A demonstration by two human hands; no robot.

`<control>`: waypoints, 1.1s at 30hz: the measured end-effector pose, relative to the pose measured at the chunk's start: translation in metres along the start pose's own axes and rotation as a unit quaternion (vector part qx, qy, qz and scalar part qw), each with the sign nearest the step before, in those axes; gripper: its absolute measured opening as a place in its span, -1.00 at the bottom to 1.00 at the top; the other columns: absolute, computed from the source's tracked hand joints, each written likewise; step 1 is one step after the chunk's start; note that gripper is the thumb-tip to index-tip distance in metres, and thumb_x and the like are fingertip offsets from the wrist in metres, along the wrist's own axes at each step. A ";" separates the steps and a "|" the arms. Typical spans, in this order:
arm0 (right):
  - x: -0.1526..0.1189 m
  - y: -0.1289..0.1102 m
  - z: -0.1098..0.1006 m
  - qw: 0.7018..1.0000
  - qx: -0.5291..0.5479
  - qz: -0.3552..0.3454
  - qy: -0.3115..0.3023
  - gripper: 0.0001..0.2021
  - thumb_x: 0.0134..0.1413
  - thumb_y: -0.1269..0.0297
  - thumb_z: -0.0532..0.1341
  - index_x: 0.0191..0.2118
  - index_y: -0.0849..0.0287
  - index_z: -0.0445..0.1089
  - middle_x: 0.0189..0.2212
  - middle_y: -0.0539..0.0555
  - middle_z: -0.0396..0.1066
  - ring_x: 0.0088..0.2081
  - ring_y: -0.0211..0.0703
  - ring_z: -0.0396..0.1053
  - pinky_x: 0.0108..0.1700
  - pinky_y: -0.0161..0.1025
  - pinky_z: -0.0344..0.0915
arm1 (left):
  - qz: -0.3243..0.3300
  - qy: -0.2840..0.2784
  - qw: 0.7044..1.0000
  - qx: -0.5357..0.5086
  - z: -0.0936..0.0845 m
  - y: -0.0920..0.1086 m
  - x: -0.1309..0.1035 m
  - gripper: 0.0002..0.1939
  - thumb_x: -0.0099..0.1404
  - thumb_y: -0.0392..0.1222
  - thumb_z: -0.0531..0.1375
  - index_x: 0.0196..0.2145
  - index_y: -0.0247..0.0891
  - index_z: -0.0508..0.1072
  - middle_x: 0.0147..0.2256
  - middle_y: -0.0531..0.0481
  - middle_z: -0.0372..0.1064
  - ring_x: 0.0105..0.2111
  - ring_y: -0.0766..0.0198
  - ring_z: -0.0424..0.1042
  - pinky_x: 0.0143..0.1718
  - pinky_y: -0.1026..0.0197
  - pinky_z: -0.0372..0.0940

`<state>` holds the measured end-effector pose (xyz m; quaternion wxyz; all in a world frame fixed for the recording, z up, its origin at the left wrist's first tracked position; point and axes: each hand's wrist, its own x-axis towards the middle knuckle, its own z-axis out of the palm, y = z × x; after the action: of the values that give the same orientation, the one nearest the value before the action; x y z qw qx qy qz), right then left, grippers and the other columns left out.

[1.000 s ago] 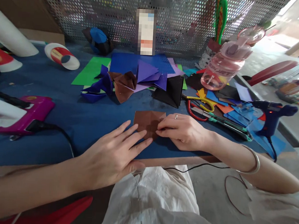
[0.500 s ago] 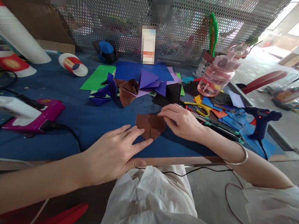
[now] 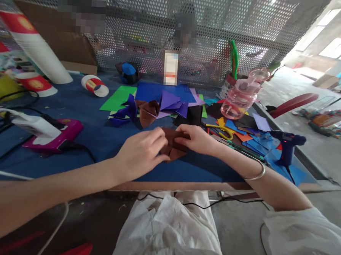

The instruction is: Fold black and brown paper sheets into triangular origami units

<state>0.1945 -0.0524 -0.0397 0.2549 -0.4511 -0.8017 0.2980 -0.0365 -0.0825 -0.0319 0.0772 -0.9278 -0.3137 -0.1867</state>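
Observation:
A piece of brown paper (image 3: 175, 154) with folds in it is between my two hands at the front of the blue table (image 3: 101, 146). Its upper edge is raised and bent over. My left hand (image 3: 143, 151) pinches the left side of the paper, thumb and fingers curled. On the right side, my right hand (image 3: 194, 139) grips the upper part with thumb and fingers closed on it. The fingers partly cover the paper. Just behind lie a folded brown paper shape (image 3: 147, 113) and dark blue folded paper (image 3: 125, 112).
Yellow-handled scissors (image 3: 225, 134), paper scraps (image 3: 242, 137) and a blue glue gun (image 3: 288, 147) lie to the right. A pink bottle (image 3: 236, 100) stands behind them. A magenta power strip (image 3: 55, 136) with cables and several paper cups (image 3: 95, 85) occupy the left.
The brown paper lay flat under my fingers; now its upper edge is lifted and folded over. My left hand has gone from spread fingers to a pinch. The view has tilted up slightly.

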 end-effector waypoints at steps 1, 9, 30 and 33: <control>-0.001 0.002 0.000 0.999 0.024 0.001 0.027 -0.90 0.14 0.32 0.24 -0.24 0.21 0.39 -0.34 0.00 0.49 -0.28 -0.22 0.40 -0.24 -0.30 0.25 | -0.052 0.022 0.998 -0.019 0.002 -0.005 0.006 -0.55 0.16 -0.05 0.45 -0.10 -0.35 0.46 -0.07 -0.26 0.45 -0.05 -0.13 0.50 -0.07 -0.10 0.48; -0.002 0.007 -0.002 0.971 0.195 0.034 0.135 -0.82 0.18 0.17 0.20 -0.20 0.12 0.25 -0.46 -0.06 0.39 -0.53 -0.26 0.32 -0.53 -0.32 0.27 | -0.268 -0.064 0.789 -0.549 0.023 -0.040 0.049 -0.28 0.02 0.08 0.46 0.05 -0.27 0.37 -0.14 -0.14 0.54 -0.24 0.14 0.53 -0.30 0.15 0.42; -0.014 0.018 -0.010 0.956 -0.101 -0.244 0.128 -0.50 0.06 0.63 0.11 0.02 0.06 0.55 -0.10 0.10 0.47 -0.04 -0.16 0.47 0.01 -0.14 0.44 | -0.315 -0.067 0.685 -0.654 0.018 -0.046 0.035 -0.62 -0.03 -0.11 0.49 -0.24 -0.28 0.61 -0.34 -0.04 0.58 -0.40 0.30 0.47 -0.43 0.30 0.31; -0.013 0.018 -0.011 0.955 -0.111 -0.235 0.142 -0.44 0.00 0.66 0.07 0.05 0.07 0.53 -0.05 0.13 0.46 0.00 -0.13 0.45 0.04 -0.11 0.43 | -0.328 -0.063 0.673 -0.660 0.021 -0.045 0.035 -0.62 -0.06 -0.14 0.50 -0.27 -0.31 0.59 -0.41 -0.01 0.55 -0.46 0.32 0.44 -0.45 0.30 0.31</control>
<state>0.2180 -0.0540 -0.0466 0.3773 -0.3130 -0.8687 0.0714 -0.0320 -0.0224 -0.0359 -0.6418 -0.5838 -0.3969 -0.2996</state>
